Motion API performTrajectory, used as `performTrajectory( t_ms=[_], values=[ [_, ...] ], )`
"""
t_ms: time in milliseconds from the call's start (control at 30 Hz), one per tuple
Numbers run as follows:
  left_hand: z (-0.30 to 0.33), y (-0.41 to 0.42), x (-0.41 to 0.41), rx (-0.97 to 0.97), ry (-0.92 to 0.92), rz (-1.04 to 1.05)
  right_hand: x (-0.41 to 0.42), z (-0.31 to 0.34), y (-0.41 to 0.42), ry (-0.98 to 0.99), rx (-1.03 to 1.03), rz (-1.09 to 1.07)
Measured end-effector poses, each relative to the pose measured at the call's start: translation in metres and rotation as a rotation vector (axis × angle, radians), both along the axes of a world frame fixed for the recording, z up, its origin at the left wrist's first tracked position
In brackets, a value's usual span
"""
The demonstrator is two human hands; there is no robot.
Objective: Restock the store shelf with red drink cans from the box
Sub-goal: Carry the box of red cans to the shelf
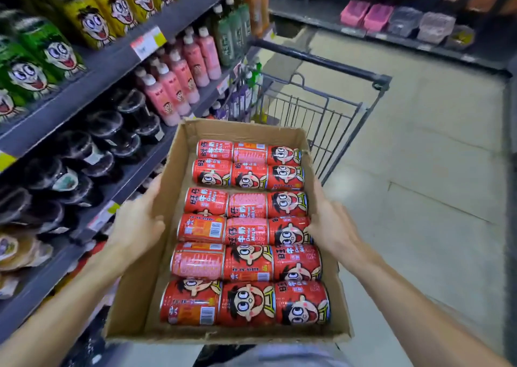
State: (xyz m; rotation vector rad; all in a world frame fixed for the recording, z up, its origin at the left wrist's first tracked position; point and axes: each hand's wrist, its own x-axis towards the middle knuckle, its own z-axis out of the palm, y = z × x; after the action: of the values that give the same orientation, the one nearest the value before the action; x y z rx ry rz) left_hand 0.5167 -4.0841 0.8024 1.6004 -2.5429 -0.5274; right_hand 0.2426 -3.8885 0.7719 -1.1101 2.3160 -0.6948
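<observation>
An open cardboard box (165, 255) is held in mid-air at the centre of the view, gripped on its two long walls. The left hand (137, 224) is clamped on the wall at nine o'clock, with the thumb over the rim and the fingers hidden under the outside. The right hand (330, 227) is pressed against the wall at three o'clock, its fingers closed over the rim beside the cans. The red drink cans (246, 232) are laid on their sides inside the box, packed in six rows of three and touching one another, with a strip of bare cardboard left along the nine o'clock side. A cartoon face is printed on many of them, and barcodes and text on others. The store shelf (92, 81) is seen from seven to twelve o'clock, stocked with green and yellow cartons (56, 45) on an upper level, pink bottles (179, 78) and dark lidded cups (92, 148) on the level below. A wire shopping cart (313, 106) is parked just beyond the box at one o'clock, on the pale tiled floor (419, 171). A second shelf (405, 25) is seen across the aisle at one to two o'clock.
</observation>
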Motion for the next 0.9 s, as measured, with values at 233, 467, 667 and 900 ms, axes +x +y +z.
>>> performTrajectory(
  t_ms=[233,467,667,900],
  values=[
    [-0.039,-0.093,-0.035,0.059,0.000,-0.154,-0.002,-0.047,-0.045,-0.070,-0.033,-0.183],
    [-0.090,-0.164,-0.098,0.065,-0.071,-0.288,-0.019,-0.093,-0.076,-0.136,0.060,-0.343],
    [-0.150,-0.201,-0.145,0.150,-0.095,-0.348,-0.036,-0.146,-0.103,-0.098,0.169,-0.430],
    [-0.222,-0.214,-0.164,0.196,-0.128,-0.355,-0.052,-0.204,-0.124,-0.147,0.320,-0.437]
  ],
)
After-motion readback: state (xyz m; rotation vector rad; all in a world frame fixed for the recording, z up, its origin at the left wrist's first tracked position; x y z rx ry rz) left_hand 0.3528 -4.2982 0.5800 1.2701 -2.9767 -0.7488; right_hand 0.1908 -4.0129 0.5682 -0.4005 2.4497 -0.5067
